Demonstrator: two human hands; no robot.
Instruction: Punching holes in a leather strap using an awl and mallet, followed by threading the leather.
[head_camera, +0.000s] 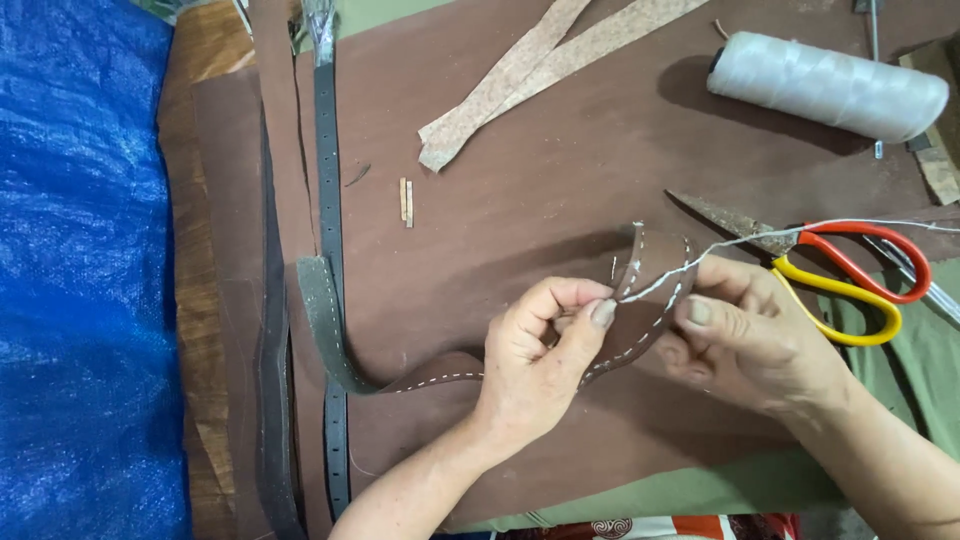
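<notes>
A brown leather strap (655, 300) with white stitching along its edges curls up between my hands. My left hand (540, 355) pinches the strap near its bend, thumb on top. My right hand (750, 335) grips the other side of the same bend. A white thread (850, 228) runs from the strap off to the right edge. The strap's far end (325, 320) lies curved on the brown leather sheet (520, 170).
Scissors with red and yellow handles (850, 280) lie just right of my right hand. A spool of white thread (828, 85) rests at the top right. Tan strips (540, 60) and a dark punched strap (328, 200) lie on the sheet. Blue tarp (80, 270) covers the left.
</notes>
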